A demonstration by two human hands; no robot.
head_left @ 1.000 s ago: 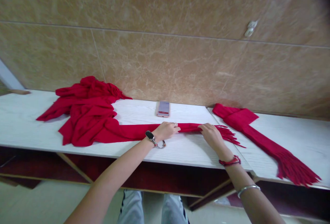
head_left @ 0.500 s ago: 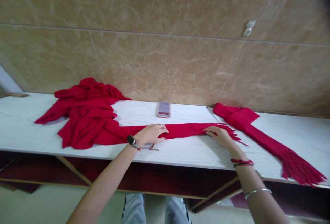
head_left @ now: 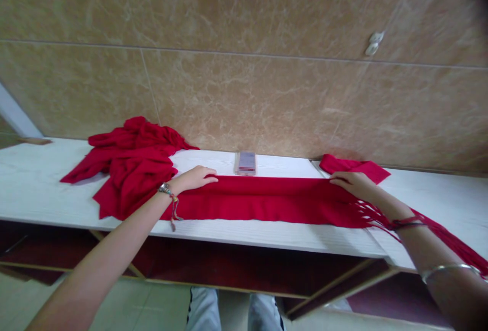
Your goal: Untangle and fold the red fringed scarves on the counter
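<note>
A red fringed scarf lies spread lengthwise along the white counter, its left part running into a crumpled heap of red cloth. My left hand pinches the scarf's far edge beside the heap. Toward the fringed end, my right hand grips the same far edge, thumb and fingers closed on it. Between the hands the edge is drawn fairly straight. A second red scarf, folded, lies beyond my right hand; my right forearm hides part of it.
A phone lies against the tiled wall, behind the scarf. The white counter has open dark red shelves beneath its front edge. A white fixture is on the wall.
The scarf strip has gone from narrow to much wider, with its near edge closer to the counter's front. My hands have moved apart, left hand leftward and right hand rightward, onto the far edge.
</note>
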